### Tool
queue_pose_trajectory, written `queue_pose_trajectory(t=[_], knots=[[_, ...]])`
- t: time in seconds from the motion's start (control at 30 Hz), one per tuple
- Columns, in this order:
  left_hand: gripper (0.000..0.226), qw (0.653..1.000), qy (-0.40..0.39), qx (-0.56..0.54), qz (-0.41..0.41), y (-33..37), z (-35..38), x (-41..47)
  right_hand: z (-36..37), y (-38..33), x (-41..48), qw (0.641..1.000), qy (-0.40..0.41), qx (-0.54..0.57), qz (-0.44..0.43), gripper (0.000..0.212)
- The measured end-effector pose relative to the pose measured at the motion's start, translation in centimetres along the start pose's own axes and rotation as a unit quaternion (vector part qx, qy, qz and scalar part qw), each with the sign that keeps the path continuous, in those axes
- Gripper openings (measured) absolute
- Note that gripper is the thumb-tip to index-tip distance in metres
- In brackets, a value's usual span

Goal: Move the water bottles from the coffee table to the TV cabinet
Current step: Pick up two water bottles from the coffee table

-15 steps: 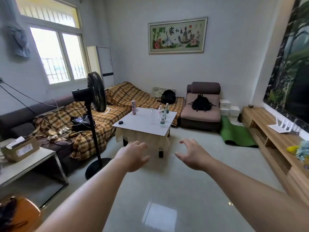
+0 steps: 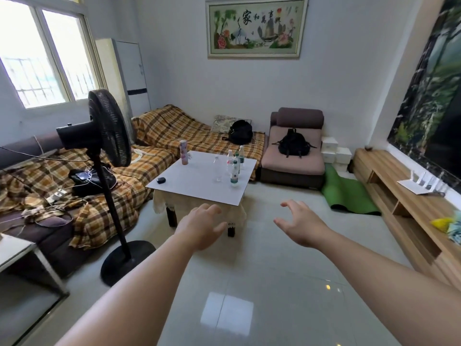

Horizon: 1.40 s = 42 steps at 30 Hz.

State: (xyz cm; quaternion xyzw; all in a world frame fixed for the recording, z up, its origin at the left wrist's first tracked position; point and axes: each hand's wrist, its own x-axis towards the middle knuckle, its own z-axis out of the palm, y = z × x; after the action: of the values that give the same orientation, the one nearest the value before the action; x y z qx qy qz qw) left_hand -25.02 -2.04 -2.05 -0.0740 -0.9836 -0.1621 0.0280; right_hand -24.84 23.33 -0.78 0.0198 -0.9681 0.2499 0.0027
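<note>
Several clear water bottles stand upright in a cluster on the right half of the white-topped coffee table in the middle of the room. The wooden TV cabinet runs along the right wall. Both arms reach forward over the floor, short of the table. My left hand is held out in front of the table's near edge, fingers loosely curled, holding nothing. My right hand is to its right, fingers spread, also holding nothing.
A black standing fan rises left of the table, its base on the floor. A pink cylinder and small black case share the tabletop. Plaid-covered sofa at left, armchair with backpack behind, green mat beside the cabinet.
The view has come closer to the coffee table and tilted down a little. Both hands stay stretched forward and empty, the right fingers spread slightly wider.
</note>
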Motion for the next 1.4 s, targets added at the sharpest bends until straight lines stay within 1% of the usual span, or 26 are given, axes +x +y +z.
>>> queue_pose_trajectory(t=[0.13,0.27,0.47,0.6,0.77,0.9,1.07,1.2,1.4], knots=[[0.045,1.0,-0.003,-0.013,0.003,0.1,1.8,5.9,0.8,1.8,6.5,1.0,-0.012,0.004,-0.003,0.057],[0.047,0.999,-0.01,-0.032,-0.023,0.5,4.0,12.6,1.2,4.2,14.7,1.0,-0.024,0.013,-0.015,0.058],[0.045,0.999,-0.027,0.009,-0.044,2.2,5.4,24.5,-0.6,8.1,27.3,0.998,-0.036,0.054,-0.019,0.058],[0.045,0.997,-0.022,-0.04,-0.069,4.0,6.5,31.9,-2.2,10.8,34.3,0.998,-0.044,0.047,-0.016,0.057],[0.047,0.997,-0.034,-0.019,-0.06,4.5,8.4,39.5,-3.1,12.7,41.6,0.997,-0.058,0.043,-0.024,0.058],[0.047,0.998,-0.051,0.005,-0.034,3.8,9.6,46.1,-2.4,13.5,47.7,0.996,-0.072,0.032,-0.038,0.058],[0.046,0.999,-0.037,-0.014,-0.035,1.6,11.8,56.2,-0.9,13.8,57.2,0.994,-0.092,0.008,-0.053,0.058],[0.048,0.996,-0.024,-0.05,-0.063,-0.8,14.2,65.5,0.2,13.8,66.1,0.993,-0.097,0.001,-0.063,0.058],[0.048,0.991,-0.046,-0.085,-0.092,-3.5,15.0,76.6,0.2,13.7,77.9,0.992,-0.113,-0.027,-0.055,0.06]])
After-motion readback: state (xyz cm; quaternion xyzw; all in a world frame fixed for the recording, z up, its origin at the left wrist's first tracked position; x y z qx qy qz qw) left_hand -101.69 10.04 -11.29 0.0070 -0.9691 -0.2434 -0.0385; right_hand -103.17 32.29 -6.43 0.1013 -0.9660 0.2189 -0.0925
